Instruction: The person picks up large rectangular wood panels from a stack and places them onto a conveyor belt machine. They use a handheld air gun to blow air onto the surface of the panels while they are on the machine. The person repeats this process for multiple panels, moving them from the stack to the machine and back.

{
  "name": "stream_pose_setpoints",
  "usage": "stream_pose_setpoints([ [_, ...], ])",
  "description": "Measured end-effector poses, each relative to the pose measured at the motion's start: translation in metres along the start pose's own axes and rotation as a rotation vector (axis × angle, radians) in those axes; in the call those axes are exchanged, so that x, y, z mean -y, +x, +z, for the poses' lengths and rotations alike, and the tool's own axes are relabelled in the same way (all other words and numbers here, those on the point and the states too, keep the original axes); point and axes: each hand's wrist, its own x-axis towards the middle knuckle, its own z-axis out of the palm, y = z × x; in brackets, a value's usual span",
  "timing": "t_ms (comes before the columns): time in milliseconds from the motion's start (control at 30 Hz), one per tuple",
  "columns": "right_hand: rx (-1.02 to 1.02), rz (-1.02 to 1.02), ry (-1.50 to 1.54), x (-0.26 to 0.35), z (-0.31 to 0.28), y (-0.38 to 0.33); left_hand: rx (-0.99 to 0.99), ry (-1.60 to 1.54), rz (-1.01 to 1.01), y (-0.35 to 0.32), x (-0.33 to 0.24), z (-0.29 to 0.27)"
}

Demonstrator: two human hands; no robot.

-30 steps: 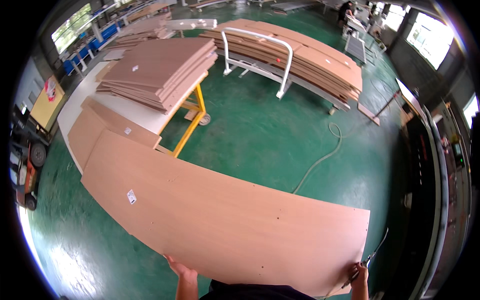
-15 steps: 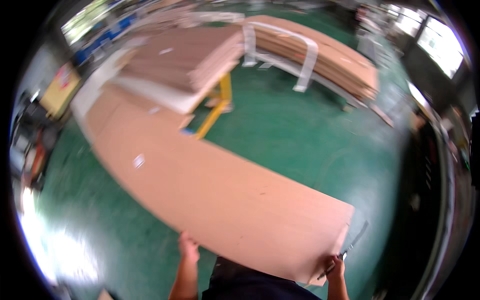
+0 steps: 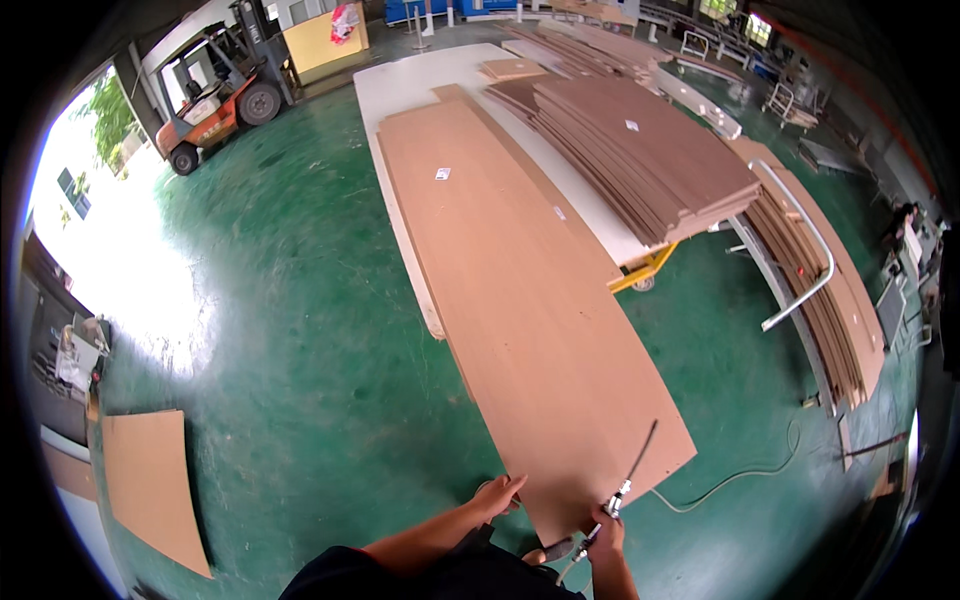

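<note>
A long brown board (image 3: 540,330) stretches away from me, its far part lying on a white sheet. My left hand (image 3: 497,497) is closed on the board's near left edge, thumb on top and fingers partly hidden. At the near right corner my right hand (image 3: 606,538) is wrapped round an air blow gun (image 3: 614,502). Its long thin dark nozzle points away over the board. A thin pale hose shows below that hand.
Stacked brown boards (image 3: 650,150) lie on the white sheet (image 3: 385,75) over a yellow-framed cart (image 3: 645,268). Another stack (image 3: 850,320) stands right, beside a white rail. An air hose (image 3: 735,480) crosses the green floor. A loose board (image 3: 155,480) is at left; an orange forklift (image 3: 225,95) is farther off.
My view has swung left, bringing the forklift and loose board into sight. The long board now runs more straight ahead. Both hands stay at its near end, and the right still holds the blow gun.
</note>
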Motion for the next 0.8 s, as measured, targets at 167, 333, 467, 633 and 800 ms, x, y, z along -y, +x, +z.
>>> stream_pose_setpoints([
  [167, 0.224, 0.064, 0.037, -0.005, 0.103, 0.043, -0.427, 0.592, 0.085, 0.011, 0.001, -0.038],
  [333, 0.376, 0.033, -0.027, 0.012, 0.17, 0.061, -0.803, 0.458, 0.223, 0.006, -0.064, -0.082],
  [467, 0.375, 0.024, -0.116, 0.049, 0.148, 0.049, -0.877, 0.602, 0.252, 0.018, -0.1, -0.108],
  [633, 0.099, -0.197, -0.236, 0.093, 0.021, 0.06, -0.842, 0.63, 0.418, 0.045, -0.101, -0.113],
  [800, -0.066, -0.225, 0.137, 0.18, -0.102, 0.067, -1.148, 0.88, 0.352, 0.066, -0.087, -0.103],
])
